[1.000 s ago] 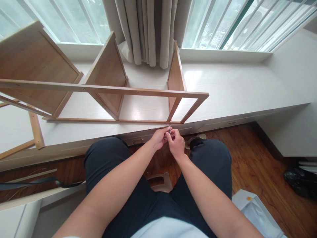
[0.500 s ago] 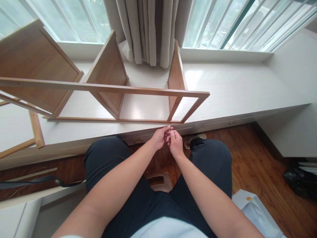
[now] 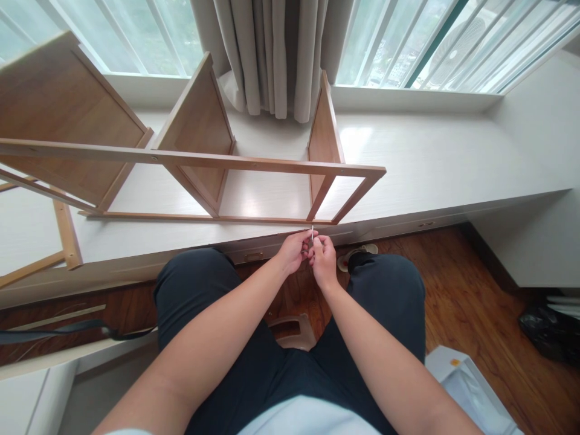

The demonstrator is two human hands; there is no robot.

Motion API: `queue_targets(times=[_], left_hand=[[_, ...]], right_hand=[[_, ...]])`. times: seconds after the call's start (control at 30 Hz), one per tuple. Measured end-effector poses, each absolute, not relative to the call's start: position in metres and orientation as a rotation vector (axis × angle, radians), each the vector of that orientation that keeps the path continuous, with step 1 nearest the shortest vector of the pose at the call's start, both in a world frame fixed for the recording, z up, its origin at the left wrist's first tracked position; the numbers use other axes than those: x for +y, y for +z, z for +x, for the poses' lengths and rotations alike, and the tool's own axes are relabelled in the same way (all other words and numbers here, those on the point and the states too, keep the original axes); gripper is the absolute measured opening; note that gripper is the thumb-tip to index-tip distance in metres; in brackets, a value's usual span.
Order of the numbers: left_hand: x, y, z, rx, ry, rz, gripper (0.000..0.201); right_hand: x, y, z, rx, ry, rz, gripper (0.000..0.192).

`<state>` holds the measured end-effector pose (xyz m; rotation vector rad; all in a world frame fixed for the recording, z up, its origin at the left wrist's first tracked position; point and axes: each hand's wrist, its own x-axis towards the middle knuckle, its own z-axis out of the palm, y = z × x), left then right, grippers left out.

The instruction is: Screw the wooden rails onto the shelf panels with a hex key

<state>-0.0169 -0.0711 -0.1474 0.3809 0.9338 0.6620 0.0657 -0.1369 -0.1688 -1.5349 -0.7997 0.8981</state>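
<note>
Between the fingertips of my right hand (image 3: 324,260) a small screw-like metal pin (image 3: 312,231) stands upright, thin and silvery. My left hand (image 3: 292,251) is right beside it, fingers curled and closed near the same pin. Whatever lies inside the left fingers is too small and hidden to name. Both hands are just in front of the ledge edge, close below the lower rail of a wooden shelf frame (image 3: 272,162). This frame lies on its side, with several wooden panels, including a right panel (image 3: 325,124), standing between its rails.
A white ledge (image 3: 430,145) runs under the windows, with a grey curtain (image 3: 272,60) behind. Another wooden frame piece (image 3: 67,235) lies at the left. Below are a plastic stool (image 3: 296,332), a white box (image 3: 466,386) and a black bag (image 3: 550,329) on the wooden floor.
My right hand has shifted slightly right and up, and the metal pin now stands straighter and shows more clearly. My left hand stays almost in place.
</note>
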Motion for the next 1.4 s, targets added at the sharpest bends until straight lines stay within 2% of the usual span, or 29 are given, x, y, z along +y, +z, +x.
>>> queue_targets(times=[0.33,0.83,1.4], left_hand=[[-0.0727,-0.1412,-0.0161,0.949,0.647,0.378,0.016],[-0.0724,-0.1424,-0.0175,0.915,0.595,0.437,0.020],[-0.0775,-0.1427,-0.0149,0.946,0.694,0.435,0.017]], right_hand=[[-0.1388,-0.1624,0.0653,-0.827,0.862,-1.578,0.034],[-0.1345,-0.1656,0.0628,-0.648,1.126,-1.426,0.032],[-0.1369,-0.1637,0.0645,-0.787,0.924,-1.520,0.035]])
